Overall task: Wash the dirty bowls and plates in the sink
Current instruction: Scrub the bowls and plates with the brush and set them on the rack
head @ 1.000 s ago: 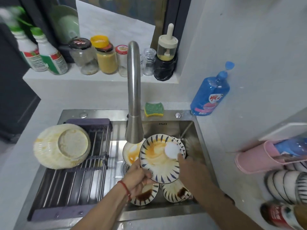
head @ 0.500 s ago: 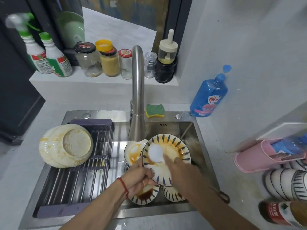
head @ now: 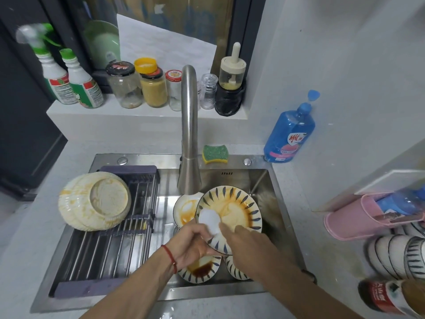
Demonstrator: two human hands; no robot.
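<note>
Left hand (head: pixel 195 244) grips the stained plate (head: pixel 232 215), right hand (head: pixel 243 242) pinches a white pad (head: pixel 209 221); sink (head: pixel 271 203) dishes look unwashed.

- Left hand (head: pixel 193 244) reaches over the sink (head: pixel 232 173) from its near edge, fingers curled under the near rim of the tilted plate (head: pixel 234 210), gripping it.
- A red string circles the left wrist.
- Right hand (head: pixel 243 240) comes in from the sink's near right, fingertips pressing a white pad (head: pixel 210 221) against the plate's face.
- Both forearms are bare.
</note>
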